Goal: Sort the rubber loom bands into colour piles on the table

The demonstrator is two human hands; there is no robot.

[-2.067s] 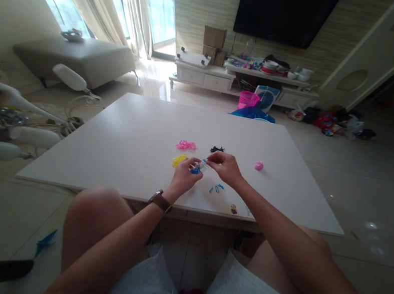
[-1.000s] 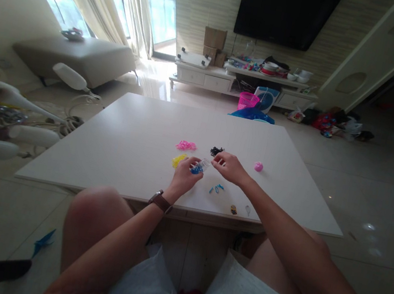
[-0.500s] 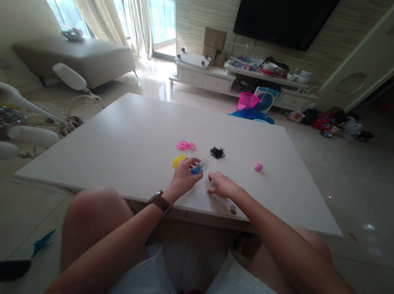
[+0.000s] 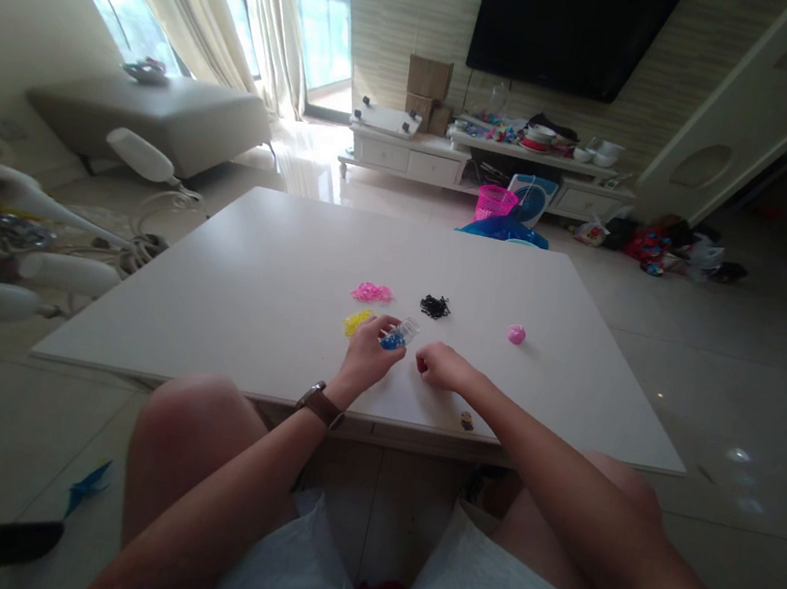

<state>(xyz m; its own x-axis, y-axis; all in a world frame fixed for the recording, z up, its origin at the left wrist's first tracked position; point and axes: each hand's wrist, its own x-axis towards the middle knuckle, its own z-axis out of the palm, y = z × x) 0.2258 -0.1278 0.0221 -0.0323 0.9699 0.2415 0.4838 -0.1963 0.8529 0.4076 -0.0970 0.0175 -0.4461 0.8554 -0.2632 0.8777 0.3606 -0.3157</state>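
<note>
My left hand [image 4: 372,352] is wrapped round a small clear jar [image 4: 400,333] with blue pieces inside, its mouth tilted up and to the right. Just right of the jar, my right hand [image 4: 442,366] is curled closed above the table; whatever its fingers hold, if anything, is hidden. A yellow pile [image 4: 356,322] of small pieces lies partly behind my left hand. Past it sits a pink pile [image 4: 371,293], and a black pile [image 4: 435,306] of small loops or pieces lies beyond the jar.
On the white table [image 4: 242,288], a round pink object [image 4: 516,335] stands to the right. A small yellow and dark figure [image 4: 467,420] lies near the front edge. Beyond the table are a pink basket [image 4: 493,203] and a low TV cabinet [image 4: 409,157].
My right hand's fingers have curled in closer together, beside the jar. My left hand and the jar stay in place.
</note>
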